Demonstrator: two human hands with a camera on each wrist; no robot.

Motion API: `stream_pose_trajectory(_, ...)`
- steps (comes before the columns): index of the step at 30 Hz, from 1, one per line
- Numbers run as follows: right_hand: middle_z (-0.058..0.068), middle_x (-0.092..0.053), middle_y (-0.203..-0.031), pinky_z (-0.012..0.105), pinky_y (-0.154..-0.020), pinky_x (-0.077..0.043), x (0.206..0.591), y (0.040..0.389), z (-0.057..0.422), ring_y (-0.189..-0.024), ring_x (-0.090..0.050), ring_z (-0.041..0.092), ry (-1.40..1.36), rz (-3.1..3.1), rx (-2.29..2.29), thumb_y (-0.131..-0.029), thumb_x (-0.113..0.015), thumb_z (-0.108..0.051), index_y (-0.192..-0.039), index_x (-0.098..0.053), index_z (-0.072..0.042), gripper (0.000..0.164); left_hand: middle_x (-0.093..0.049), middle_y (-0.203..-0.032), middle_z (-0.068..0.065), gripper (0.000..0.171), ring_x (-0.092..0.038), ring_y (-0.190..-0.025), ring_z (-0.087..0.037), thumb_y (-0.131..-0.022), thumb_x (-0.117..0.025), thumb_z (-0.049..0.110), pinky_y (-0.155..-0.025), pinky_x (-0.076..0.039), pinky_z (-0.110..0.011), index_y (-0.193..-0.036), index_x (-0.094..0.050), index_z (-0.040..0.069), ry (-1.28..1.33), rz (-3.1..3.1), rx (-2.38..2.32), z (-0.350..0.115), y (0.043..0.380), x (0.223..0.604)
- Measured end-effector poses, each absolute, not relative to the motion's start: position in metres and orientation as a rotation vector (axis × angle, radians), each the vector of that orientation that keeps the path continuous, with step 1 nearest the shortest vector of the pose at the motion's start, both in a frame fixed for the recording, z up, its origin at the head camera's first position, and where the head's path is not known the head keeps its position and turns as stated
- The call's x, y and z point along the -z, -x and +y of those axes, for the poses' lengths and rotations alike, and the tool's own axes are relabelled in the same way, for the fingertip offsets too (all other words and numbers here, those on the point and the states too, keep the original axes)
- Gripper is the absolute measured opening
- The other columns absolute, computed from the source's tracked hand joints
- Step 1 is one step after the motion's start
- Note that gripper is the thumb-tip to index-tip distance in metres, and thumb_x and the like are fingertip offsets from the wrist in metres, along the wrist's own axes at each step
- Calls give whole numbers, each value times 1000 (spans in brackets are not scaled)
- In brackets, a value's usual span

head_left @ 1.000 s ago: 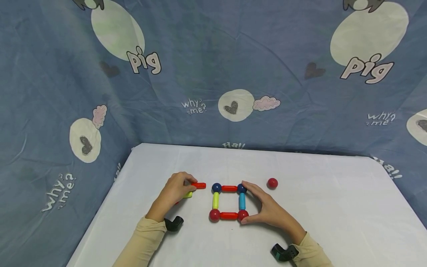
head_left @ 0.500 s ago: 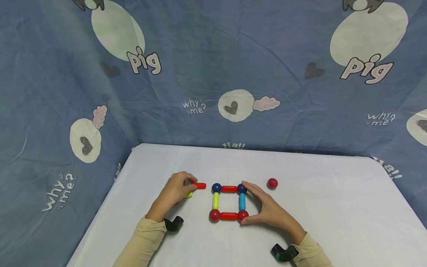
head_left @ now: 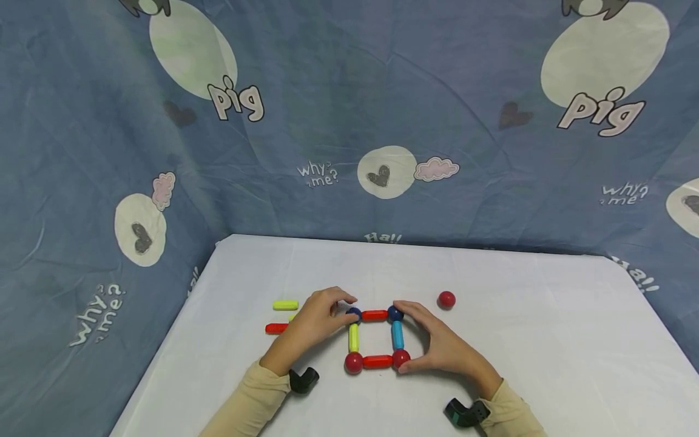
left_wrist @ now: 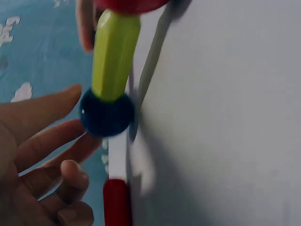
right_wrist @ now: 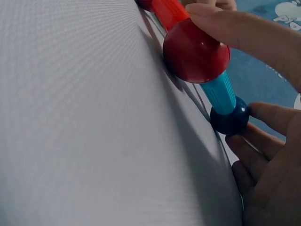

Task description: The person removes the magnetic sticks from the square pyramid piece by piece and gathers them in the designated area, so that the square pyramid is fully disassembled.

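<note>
A square frame of toy building rods and balls lies on the white table [head_left: 546, 340]. Two blue balls form its far corners and two red balls its near ones; its rods are red, yellow-green and light blue. My left hand [head_left: 317, 318] pinches the far-left blue ball [left_wrist: 107, 113] between thumb and fingers. Across the frame's right side, my right hand [head_left: 445, 347] spans the light blue rod [head_left: 397, 335], thumb on the near red ball [right_wrist: 196, 51] and fingers at the far blue ball [right_wrist: 230, 117]. A loose red rod [left_wrist: 117, 202] lies beneath my left hand, hidden in the head view.
Left of my left hand lie a yellow-green rod [head_left: 286, 305], another partly covered, and a red rod [head_left: 276, 328]. A single red ball [head_left: 446, 300] sits beyond my right hand. A blue printed curtain [head_left: 437, 121] hangs behind the table's far edge.
My left hand has left the loose rods and moved right to the frame's far-left blue ball, uncovering rods at the left. The frame and right fingertips have shifted slightly nearer.
</note>
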State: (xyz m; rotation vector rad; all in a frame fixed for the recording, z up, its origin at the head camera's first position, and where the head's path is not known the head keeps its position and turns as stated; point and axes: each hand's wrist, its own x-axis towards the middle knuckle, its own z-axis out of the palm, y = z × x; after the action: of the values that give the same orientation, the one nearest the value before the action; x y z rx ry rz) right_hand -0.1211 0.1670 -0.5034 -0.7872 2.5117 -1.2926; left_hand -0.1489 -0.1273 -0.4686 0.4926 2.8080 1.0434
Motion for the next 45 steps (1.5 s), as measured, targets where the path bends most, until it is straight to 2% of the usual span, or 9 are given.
stream_pose_trajectory(3,-3,-47,-156,65,-118,-35,506,122,168,-147,-43,28,802,2496,1332,-73,-92,-46,-154,-47,-22,96,-74,-110,3,38,-60,-88,-13,-87,-84,30,-77,-53,-28,-121,-76,15,-550,2769,-974,-119,145,471)
stream_pose_trajectory(7,-9,-61,-139,42,-118,-42,511,124,169,-135,-54,15,814,2495,1425,-84,-86,-37,-140,-60,-20,64,-75,-114,2,35,-64,-103,-15,-88,-83,33,-94,-57,-38,-118,-77,16,-585,2719,-932,-110,140,473)
stream_pose_trajectory(10,-9,-69,-128,27,-114,-44,513,125,170,-127,-60,10,826,2478,1477,-90,-81,-31,-132,-66,-18,46,-76,-110,4,31,-65,-102,-15,-88,-83,35,-94,-56,-39,-115,-79,18,-598,2685,-913,-105,136,473)
stream_pose_trajectory(13,-7,-73,-123,25,-111,-45,513,125,171,-121,-63,10,850,2442,1501,-92,-79,-26,-128,-70,-18,38,-77,-109,7,30,-65,-103,-13,-88,-83,36,-95,-54,-39,-113,-80,20,-634,2661,-899,-100,134,474)
stream_pose_trajectory(25,-7,-78,-111,18,-122,-25,513,127,171,-115,-67,11,898,2440,1506,-90,-81,-24,-115,-77,-18,26,-77,-104,11,24,-63,-100,-8,-88,-83,35,-93,-52,-34,-108,-81,23,-728,2653,-866,-95,132,474)
stream_pose_trajectory(36,-10,-78,-105,49,-124,-32,512,128,169,-115,-68,13,882,2468,1442,-86,-85,-27,-108,-77,-20,24,-76,-103,14,21,-61,-100,-7,-90,-80,37,-93,-51,-34,-107,-80,24,-754,2665,-835,-96,130,475)
stream_pose_trajectory(38,-10,-78,-104,47,-124,-32,512,127,169,-113,-68,11,872,2467,1433,-86,-85,-27,-108,-77,-20,24,-75,-104,14,21,-61,-101,-8,-91,-79,37,-93,-51,-35,-108,-80,24,-758,2662,-833,-97,129,475)
stream_pose_trajectory(43,-9,-76,-98,21,-117,-37,513,128,171,-98,-67,8,889,2489,1442,-85,-85,-21,-104,-76,-20,20,-76,-106,9,21,-63,-103,-12,-90,-81,33,-94,-53,-38,-108,-80,22,-696,2700,-836,-101,130,473)
stream_pose_trajectory(45,-9,-76,-95,21,-117,-37,513,129,173,-94,-67,8,891,2498,1452,-84,-86,-19,-101,-76,-20,20,-76,-106,8,21,-63,-103,-14,-88,-82,31,-94,-53,-40,-107,-80,21,-641,2719,-845,-104,131,472)
